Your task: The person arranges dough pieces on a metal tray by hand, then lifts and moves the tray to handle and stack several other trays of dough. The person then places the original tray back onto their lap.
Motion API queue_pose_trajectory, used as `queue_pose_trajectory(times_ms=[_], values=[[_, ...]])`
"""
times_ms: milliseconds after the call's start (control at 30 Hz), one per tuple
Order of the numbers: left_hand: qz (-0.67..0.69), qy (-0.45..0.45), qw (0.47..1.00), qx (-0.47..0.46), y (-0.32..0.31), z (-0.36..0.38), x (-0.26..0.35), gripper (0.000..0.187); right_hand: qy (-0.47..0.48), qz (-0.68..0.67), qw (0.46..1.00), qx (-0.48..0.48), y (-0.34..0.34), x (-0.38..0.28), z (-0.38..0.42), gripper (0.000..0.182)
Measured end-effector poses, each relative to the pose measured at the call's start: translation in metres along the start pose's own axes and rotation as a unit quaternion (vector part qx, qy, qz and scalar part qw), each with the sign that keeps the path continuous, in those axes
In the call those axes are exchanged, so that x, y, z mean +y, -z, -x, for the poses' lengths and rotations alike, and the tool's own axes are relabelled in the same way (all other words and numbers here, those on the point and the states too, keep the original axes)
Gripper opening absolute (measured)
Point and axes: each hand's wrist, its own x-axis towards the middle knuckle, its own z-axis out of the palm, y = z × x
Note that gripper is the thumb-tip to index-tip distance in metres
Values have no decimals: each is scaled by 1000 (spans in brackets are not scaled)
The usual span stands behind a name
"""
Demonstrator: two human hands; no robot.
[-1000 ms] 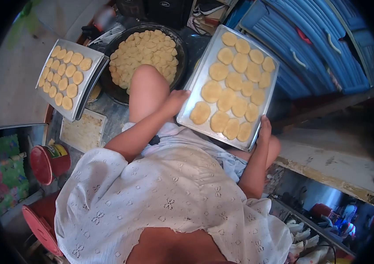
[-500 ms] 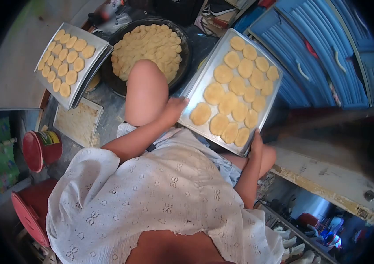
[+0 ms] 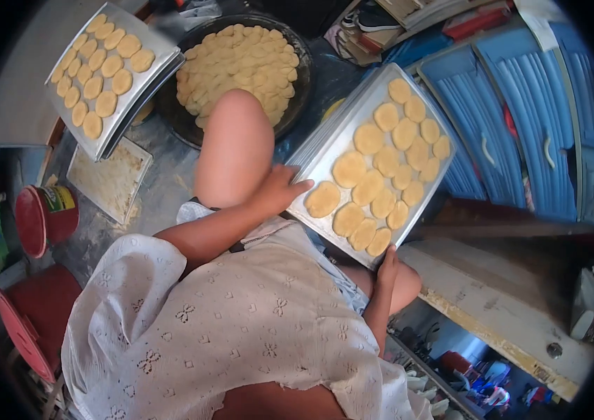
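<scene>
A metal tray [image 3: 321,225] with rows of flat round yellow dough pieces [image 3: 368,188] lies on top of a stack of trays at the right. My left hand [image 3: 281,189] grips its near left corner, thumb on the rim. At the near right corner, my right hand [image 3: 385,269] holds the edge, fingers partly hidden under it. Beyond my raised knee stands a large round dark pan [image 3: 304,84] heaped with similar dough pieces [image 3: 241,66]. At the upper left, another tray [image 3: 111,129] of round pieces tops a second stack.
A flour-stained flat tray [image 3: 108,178] lies on the floor at the left, near a small red bucket [image 3: 46,217] and a larger red container [image 3: 38,315]. Blue slatted cabinet doors [image 3: 528,126] stand at the upper right, a wooden ledge [image 3: 493,308] below them.
The view has shifted. The held tray now sits over the right stack, lower in the view, and my left fingers are more visible on its corner.
</scene>
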Motion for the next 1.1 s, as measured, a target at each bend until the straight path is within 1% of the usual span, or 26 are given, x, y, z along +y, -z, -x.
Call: queue_pose_trajectory(times_ms=[67,100,167,200,233,300,333,433,500,633,700,733,800,867,933,1000,1067,1100], values=[[2,-38,999,-14,2,-3,-5,66,1,-143,989,-41,0,9,-4,59],[8,-30,999,-11,3,-3,-5,66,-17,-154,987,-33,-1,12,-5,60],[64,-13,997,-29,5,-4,-1,73,-16,-139,990,-33,0,9,-4,61],[70,-6,997,-26,8,-4,2,73,-12,-135,990,-26,-1,5,-2,61],[104,8,994,-41,11,-4,6,76,-13,-128,991,-32,-2,3,-1,61],[161,42,983,-74,22,-3,18,78,-12,-121,993,7,-4,-1,1,64],[164,45,983,-72,20,-5,16,78,-12,-118,993,4,-5,-1,0,64],[164,49,983,-66,12,-9,5,74,-3,-125,992,-8,-3,-2,1,63],[220,55,971,-83,10,-12,2,68,11,-118,993,7,-5,-11,6,63],[219,62,970,-88,9,-14,2,65,20,-112,994,5,-2,7,-1,62],[250,52,965,-63,9,-16,3,65,44,-131,990,-5,-4,10,-3,61],[245,45,966,-76,9,-16,4,65,41,-137,990,9,-3,12,-3,61],[335,79,931,-119,11,-16,7,59,18,-82,996,22,-5,1,3,59],[338,78,930,-121,18,-12,16,51,29,-111,993,33,-6,-9,8,58],[321,65,935,-137,13,-19,3,45,7,-100,995,-7,-3,-8,9,60],[325,53,933,-147,14,-19,-1,45,-3,-109,994,19,-7,-2,6,61],[327,44,930,-159,17,-16,4,45,19,-133,989,65,-11,-5,7,57],[343,57,926,-150,19,-12,11,45,32,-136,987,76,-13,0,3,58]])
